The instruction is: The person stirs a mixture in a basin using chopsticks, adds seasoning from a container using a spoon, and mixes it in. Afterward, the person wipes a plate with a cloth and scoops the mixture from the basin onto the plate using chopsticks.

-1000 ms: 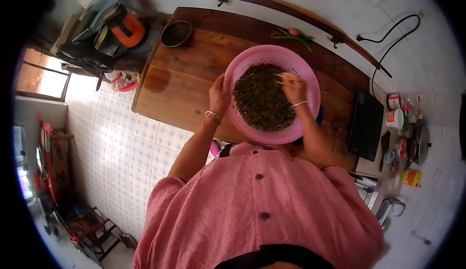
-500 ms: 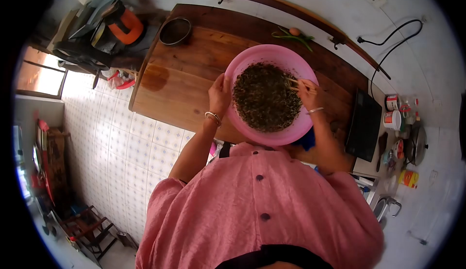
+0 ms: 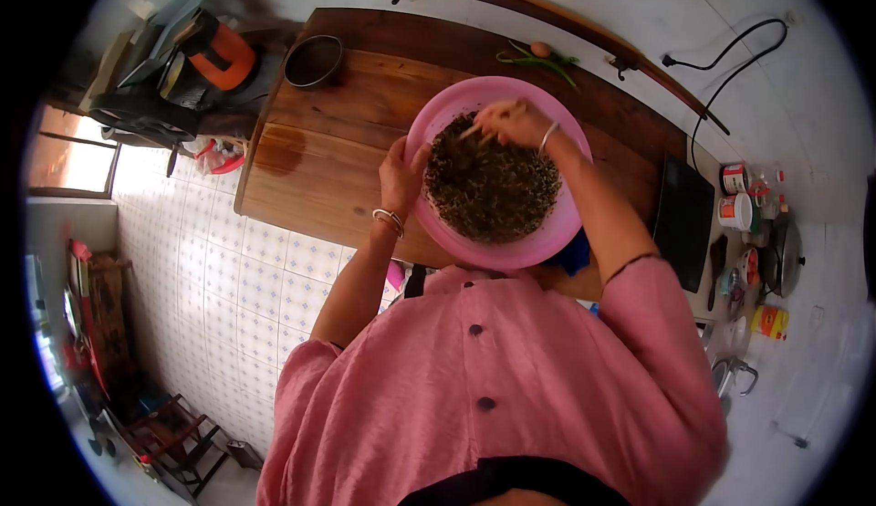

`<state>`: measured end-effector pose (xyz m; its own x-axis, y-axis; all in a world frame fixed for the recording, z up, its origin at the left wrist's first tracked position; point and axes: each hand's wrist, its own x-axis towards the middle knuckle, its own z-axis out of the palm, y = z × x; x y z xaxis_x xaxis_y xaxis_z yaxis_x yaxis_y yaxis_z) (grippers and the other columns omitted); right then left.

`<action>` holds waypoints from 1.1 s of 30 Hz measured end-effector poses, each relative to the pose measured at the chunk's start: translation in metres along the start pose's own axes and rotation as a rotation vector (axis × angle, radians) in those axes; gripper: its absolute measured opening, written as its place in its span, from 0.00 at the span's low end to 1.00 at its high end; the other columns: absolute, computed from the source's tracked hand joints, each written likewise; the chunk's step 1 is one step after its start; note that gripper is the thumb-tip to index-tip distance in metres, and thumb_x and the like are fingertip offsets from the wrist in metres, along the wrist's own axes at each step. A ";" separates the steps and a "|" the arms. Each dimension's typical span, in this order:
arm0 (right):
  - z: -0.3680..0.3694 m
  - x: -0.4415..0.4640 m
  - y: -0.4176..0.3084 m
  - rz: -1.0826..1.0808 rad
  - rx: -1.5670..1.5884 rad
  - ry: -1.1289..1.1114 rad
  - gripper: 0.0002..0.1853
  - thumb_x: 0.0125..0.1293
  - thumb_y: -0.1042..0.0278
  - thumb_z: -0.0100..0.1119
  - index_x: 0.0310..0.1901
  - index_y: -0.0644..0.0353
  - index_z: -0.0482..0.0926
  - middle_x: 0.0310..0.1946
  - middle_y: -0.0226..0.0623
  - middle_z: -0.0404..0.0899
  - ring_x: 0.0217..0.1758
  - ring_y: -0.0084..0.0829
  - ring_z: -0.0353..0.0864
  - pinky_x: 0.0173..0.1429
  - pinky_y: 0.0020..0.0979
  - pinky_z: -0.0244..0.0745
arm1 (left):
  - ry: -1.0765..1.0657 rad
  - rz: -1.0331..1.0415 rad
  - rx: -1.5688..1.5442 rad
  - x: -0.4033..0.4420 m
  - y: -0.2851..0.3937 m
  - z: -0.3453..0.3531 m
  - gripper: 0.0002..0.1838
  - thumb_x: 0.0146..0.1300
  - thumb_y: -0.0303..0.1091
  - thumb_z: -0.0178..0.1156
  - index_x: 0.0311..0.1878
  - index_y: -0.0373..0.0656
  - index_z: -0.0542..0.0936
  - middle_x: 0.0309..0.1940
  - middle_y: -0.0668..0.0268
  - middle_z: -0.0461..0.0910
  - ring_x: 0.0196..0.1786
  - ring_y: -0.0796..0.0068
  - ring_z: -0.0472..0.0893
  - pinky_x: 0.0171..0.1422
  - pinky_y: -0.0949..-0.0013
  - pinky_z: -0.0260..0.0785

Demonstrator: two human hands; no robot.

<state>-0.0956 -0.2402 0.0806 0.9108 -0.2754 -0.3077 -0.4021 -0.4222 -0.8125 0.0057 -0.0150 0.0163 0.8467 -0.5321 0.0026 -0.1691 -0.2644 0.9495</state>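
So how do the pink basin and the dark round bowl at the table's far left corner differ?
The pink basin is much wider; the dark bowl is small. The basin holds a dark, speckled mix, while I can't make out anything in the bowl. The left hand steadies the basin's rim; neither of the hands touches the bowl. Both are round and open-topped.

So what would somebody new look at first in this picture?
Probably the big pink basin on the wooden table, full of a dark, speckled mixture. The left hand holds its rim while the right hand dips chopsticks in. Next might come the bright orange jug, off past the table's far left end.
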 end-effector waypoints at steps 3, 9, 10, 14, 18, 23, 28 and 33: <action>-0.052 0.010 0.024 -0.016 0.074 0.118 0.13 0.65 0.60 0.57 0.42 0.60 0.82 0.29 0.33 0.82 0.25 0.20 0.78 0.29 0.24 0.73 | -0.029 -0.005 0.004 0.002 -0.002 0.000 0.20 0.60 0.41 0.62 0.48 0.34 0.77 0.36 0.54 0.82 0.38 0.66 0.81 0.43 0.67 0.72; -0.079 -0.102 0.077 0.030 -0.287 0.420 0.13 0.63 0.60 0.57 0.36 0.62 0.83 0.22 0.34 0.80 0.24 0.25 0.79 0.28 0.28 0.72 | -0.008 -0.030 -0.064 0.001 -0.006 0.002 0.20 0.59 0.40 0.60 0.49 0.35 0.76 0.37 0.50 0.81 0.40 0.60 0.81 0.45 0.64 0.71; -0.061 -0.131 0.076 0.041 -0.331 0.486 0.13 0.63 0.61 0.56 0.35 0.63 0.82 0.20 0.34 0.80 0.23 0.25 0.78 0.28 0.29 0.71 | 0.007 -0.028 -0.066 0.000 -0.006 0.003 0.20 0.59 0.40 0.60 0.49 0.34 0.76 0.37 0.50 0.81 0.39 0.59 0.81 0.45 0.64 0.71; 0.041 -0.203 0.080 0.162 0.041 0.529 0.09 0.64 0.68 0.55 0.37 0.64 0.81 0.19 0.32 0.78 0.23 0.21 0.76 0.27 0.26 0.70 | 0.007 -0.047 -0.072 0.001 -0.003 0.003 0.20 0.60 0.40 0.59 0.49 0.34 0.76 0.37 0.49 0.81 0.40 0.58 0.81 0.45 0.63 0.71; 0.118 -0.179 0.014 0.086 0.266 0.614 0.10 0.66 0.67 0.55 0.39 0.64 0.81 0.21 0.32 0.80 0.21 0.19 0.77 0.25 0.23 0.70 | 0.001 -0.008 -0.054 0.005 -0.004 0.006 0.21 0.61 0.41 0.58 0.50 0.34 0.76 0.37 0.49 0.81 0.40 0.55 0.81 0.45 0.62 0.71; 0.100 -0.092 0.017 0.005 0.276 0.670 0.11 0.66 0.66 0.56 0.40 0.65 0.82 0.23 0.36 0.82 0.19 0.20 0.77 0.25 0.22 0.73 | -0.015 0.024 0.019 0.006 -0.011 0.005 0.22 0.63 0.43 0.58 0.52 0.34 0.76 0.38 0.53 0.82 0.42 0.63 0.81 0.46 0.67 0.72; 0.029 -0.083 0.048 0.115 0.306 0.690 0.12 0.67 0.62 0.56 0.39 0.63 0.82 0.22 0.32 0.79 0.18 0.18 0.75 0.22 0.21 0.73 | -0.041 -0.028 -0.044 0.005 -0.006 0.002 0.21 0.64 0.43 0.58 0.52 0.35 0.76 0.38 0.56 0.82 0.41 0.70 0.81 0.46 0.69 0.72; -0.003 -0.091 0.110 0.022 0.241 0.763 0.13 0.68 0.60 0.54 0.36 0.61 0.81 0.18 0.28 0.75 0.19 0.17 0.74 0.22 0.23 0.69 | 0.000 -0.021 -0.181 0.004 -0.006 0.007 0.20 0.64 0.42 0.57 0.51 0.36 0.77 0.35 0.54 0.82 0.38 0.65 0.81 0.44 0.66 0.72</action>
<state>-0.2230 -0.2638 0.0208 0.5520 -0.8334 0.0283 -0.3086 -0.2357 -0.9215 0.0066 -0.0213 0.0085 0.8491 -0.5279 -0.0177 -0.0579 -0.1264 0.9903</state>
